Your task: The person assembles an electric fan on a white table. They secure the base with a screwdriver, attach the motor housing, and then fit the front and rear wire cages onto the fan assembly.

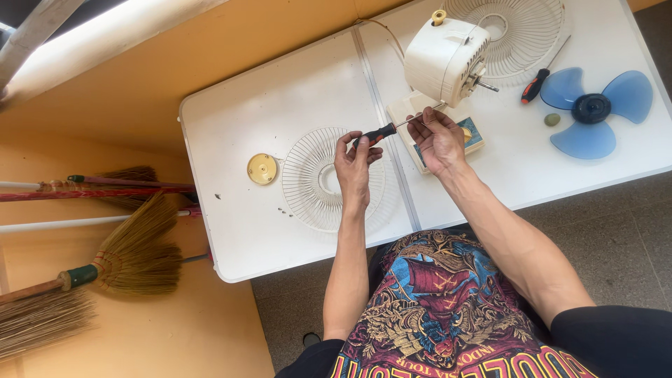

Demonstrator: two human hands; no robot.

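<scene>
My left hand grips the black and red handle of a screwdriver. Its thin shaft runs up and to the right, toward the underside of a cream fan motor housing. My right hand pinches the shaft near its tip, just below the housing and over the fan's base. The housing's bare motor spindle sticks out to the right.
A white folding table carries a wire fan guard, a second guard behind the housing, a yellow round cap, a blue fan blade, a second screwdriver and a small green knob. Brooms lie left.
</scene>
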